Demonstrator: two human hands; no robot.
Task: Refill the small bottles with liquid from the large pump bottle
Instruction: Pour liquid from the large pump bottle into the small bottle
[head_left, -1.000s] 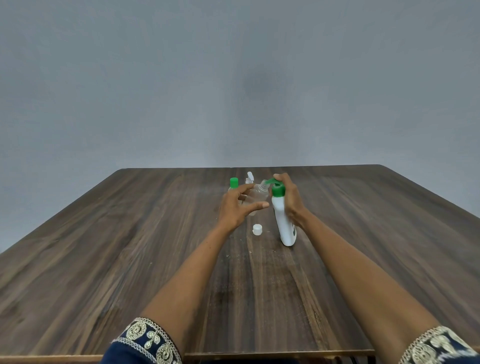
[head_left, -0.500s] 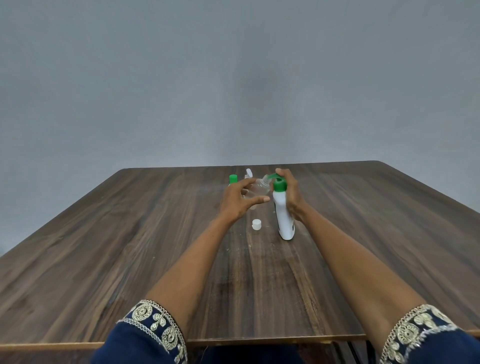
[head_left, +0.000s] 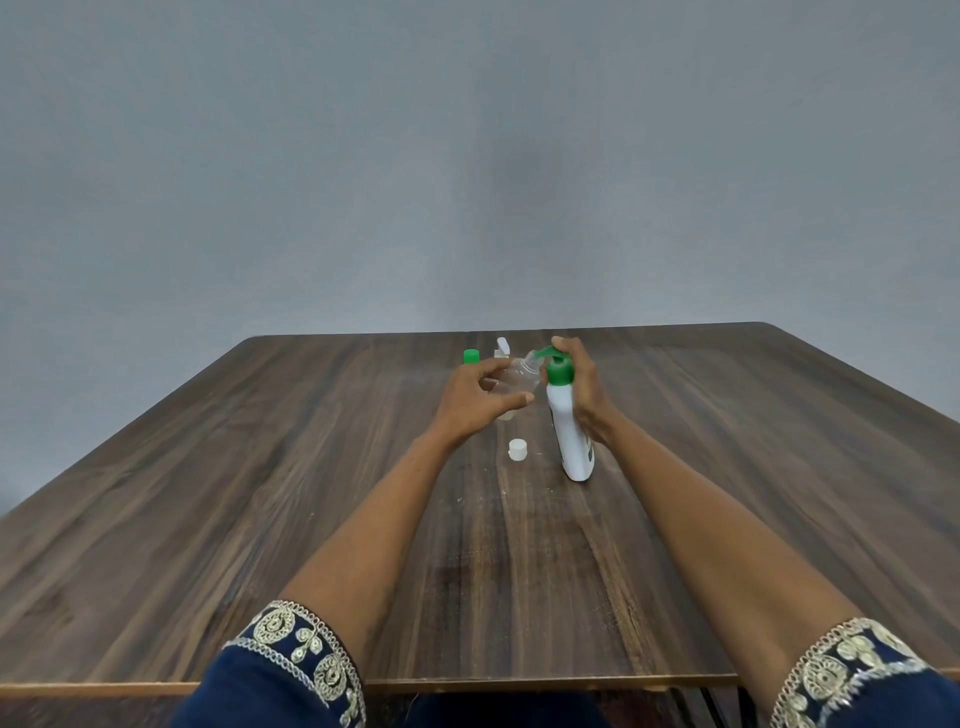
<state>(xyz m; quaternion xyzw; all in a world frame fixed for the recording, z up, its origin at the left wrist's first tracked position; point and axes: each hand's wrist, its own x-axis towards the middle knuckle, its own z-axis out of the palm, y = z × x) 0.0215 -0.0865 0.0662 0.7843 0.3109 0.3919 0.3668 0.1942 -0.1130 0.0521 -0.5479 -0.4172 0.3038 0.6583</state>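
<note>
Pumping liquid into a small bottle held tilted at the spout.

The left hand holds a small clear plastic bottle, thumb and fingers curled round it, mouth up against the spout. The right hand wraps the tall white pump bottle with the green pump head, a fingertip on top. Whether spout and mouth truly meet is hard to tell. If they do not, liquid could spill onto the dark wooden table below the grip, where a round white cap lies.
</note>
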